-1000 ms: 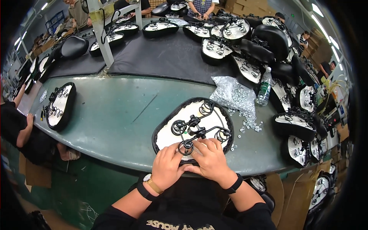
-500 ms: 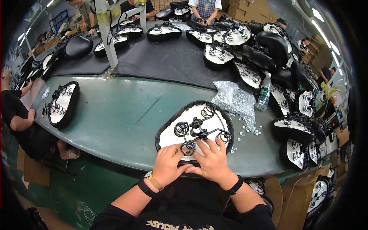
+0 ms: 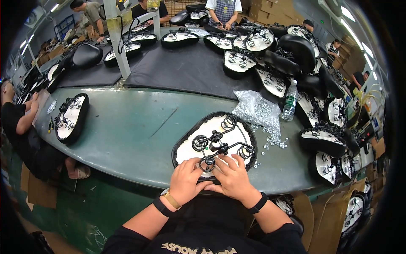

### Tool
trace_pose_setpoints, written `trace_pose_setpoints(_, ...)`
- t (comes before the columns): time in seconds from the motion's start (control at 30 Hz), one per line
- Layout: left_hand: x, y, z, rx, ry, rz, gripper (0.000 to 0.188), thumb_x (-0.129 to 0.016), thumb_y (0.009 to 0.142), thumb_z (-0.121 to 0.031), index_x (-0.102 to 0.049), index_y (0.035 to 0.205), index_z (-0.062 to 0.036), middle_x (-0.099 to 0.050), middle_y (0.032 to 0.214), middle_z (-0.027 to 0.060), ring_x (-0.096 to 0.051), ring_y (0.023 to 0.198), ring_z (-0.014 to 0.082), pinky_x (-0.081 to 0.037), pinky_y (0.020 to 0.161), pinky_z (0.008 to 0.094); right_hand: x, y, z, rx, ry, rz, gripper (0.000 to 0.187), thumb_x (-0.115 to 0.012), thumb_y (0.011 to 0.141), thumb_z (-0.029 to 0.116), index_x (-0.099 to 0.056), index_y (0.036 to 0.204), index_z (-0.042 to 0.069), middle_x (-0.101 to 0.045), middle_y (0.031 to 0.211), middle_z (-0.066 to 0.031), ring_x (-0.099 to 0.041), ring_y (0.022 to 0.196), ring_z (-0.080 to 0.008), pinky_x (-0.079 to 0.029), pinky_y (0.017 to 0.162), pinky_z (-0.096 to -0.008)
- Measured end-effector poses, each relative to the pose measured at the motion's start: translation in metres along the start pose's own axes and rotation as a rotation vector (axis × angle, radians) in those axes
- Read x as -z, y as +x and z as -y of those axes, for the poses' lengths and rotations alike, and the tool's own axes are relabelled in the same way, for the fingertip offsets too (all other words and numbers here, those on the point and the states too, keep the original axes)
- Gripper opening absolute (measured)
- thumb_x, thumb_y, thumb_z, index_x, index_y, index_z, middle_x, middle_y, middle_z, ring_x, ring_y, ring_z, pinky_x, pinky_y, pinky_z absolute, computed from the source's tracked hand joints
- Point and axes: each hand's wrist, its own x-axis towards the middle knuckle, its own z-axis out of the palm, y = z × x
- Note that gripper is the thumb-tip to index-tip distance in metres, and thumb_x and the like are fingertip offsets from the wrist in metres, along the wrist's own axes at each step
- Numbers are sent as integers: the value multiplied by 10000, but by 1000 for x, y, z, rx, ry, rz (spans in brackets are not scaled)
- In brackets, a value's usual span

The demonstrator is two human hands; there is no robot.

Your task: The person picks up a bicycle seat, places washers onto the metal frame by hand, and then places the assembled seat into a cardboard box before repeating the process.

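Note:
An upturned black bicycle saddle (image 3: 186,148) lies in front of me on the green table (image 3: 122,127). Its white underside carries a black wire frame with coil springs and a clamp (image 3: 217,142) in the middle. At the near rim, my left hand (image 3: 184,180) is closed on the saddle, fingertips against the left side of the near coil spring (image 3: 207,164). My right hand (image 3: 233,180) grips the same rim from the right, its fingers bent beside that spring. Both thumbs meet at the outer edge. Whether a small part sits under the fingertips is hidden.
Right of the saddle lie a clear bag of metal nuts (image 3: 256,111), loose nuts (image 3: 270,144) and a plastic bottle (image 3: 290,101). Saddles are heaped (image 3: 298,53) farther right. Another upturned saddle (image 3: 72,118) lies left, near a seated person (image 3: 25,122). A post (image 3: 120,51) stands behind.
My hands stay on the near spring and rim, with only a slight shift of the fingers. The seated person at the left has raised a hand.

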Motion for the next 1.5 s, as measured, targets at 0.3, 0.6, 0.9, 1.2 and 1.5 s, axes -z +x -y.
trace_pose_setpoints(0.3,3,0,4,-45,18,29,567,-873,684,-357,-701,1128,-50,-621,1145,198,-602,1062,394,-487,906,479,-15,-7,5,-81,17,18,582,-670,854,600,-694,1109,77,-583,1375,-140,-503,1305,-347,-388,1061,-621)
trace_pose_setpoints(0.6,-1,-3,1,-81,50,18,515,-835,773,-284,-675,1200,-44,-635,1145,217,-599,1015,437,-489,872,488,-15,-11,8,-103,106,-18,692,-613,903,603,-686,1174,-29,-575,1399,-166,-500,1331,-325,-375,1088,-527)
trace_pose_setpoints(0.9,5,4,-6,-117,39,-4,394,-788,807,-304,-700,1098,-53,-638,1059,192,-601,940,431,-489,803,499,-10,-10,11,-137,47,-92,678,-621,904,599,-670,1198,-10,-581,1399,-166,-518,1315,-319,-388,1102,-502)
trace_pose_setpoints(1.2,-4,-3,6,-44,4,16,608,-871,703,-279,-647,1190,7,-636,1210,181,-605,1110,395,-433,1056,538,-5,-12,2,-46,158,-155,409,-778,835,426,-723,1012,61,-630,1320,-131,-574,1260,-337,-452,1003,-533)
trace_pose_setpoints(1.5,2,0,-9,44,30,17,562,-850,711,-191,-655,1218,-47,-616,1218,125,-590,1115,350,-433,1045,501,3,3,8,-77,15,2,562,-755,808,555,-733,1123,90,-640,1298,-135,-548,1245,-359,-384,1068,-558)
